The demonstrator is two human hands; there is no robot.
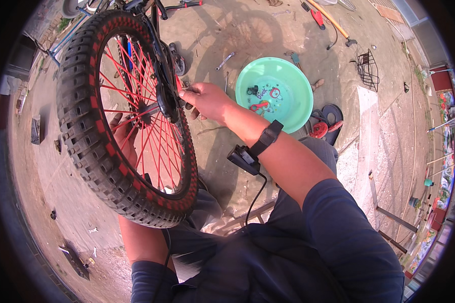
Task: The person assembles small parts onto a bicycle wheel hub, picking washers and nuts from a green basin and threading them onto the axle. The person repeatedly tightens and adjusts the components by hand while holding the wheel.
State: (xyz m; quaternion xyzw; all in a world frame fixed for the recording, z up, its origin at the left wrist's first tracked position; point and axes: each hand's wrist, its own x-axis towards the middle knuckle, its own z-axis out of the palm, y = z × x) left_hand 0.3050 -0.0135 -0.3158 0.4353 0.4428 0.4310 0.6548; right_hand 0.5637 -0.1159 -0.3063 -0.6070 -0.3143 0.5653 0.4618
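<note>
- Your wheel (144, 112), with its black-and-red tyre and red spokes, fills the upper left of the frame; its long axis slants from upper left down to lower right.
- Your right hand (206, 102) is just right of the wheel's middle, by the dark rounded part (167, 103) at the lower end of the black fork (158, 63). It is the nearer hand to that part.
- Its thumb and fingers are curled close together; you can't tell what they pinch.
- Your left hand (126, 141) shows through the spokes, left of and below the wheel's middle; its grip is too hidden to tell.
- The green basin (294, 81) stands right of your right hand, well apart from the wheel.
</note>
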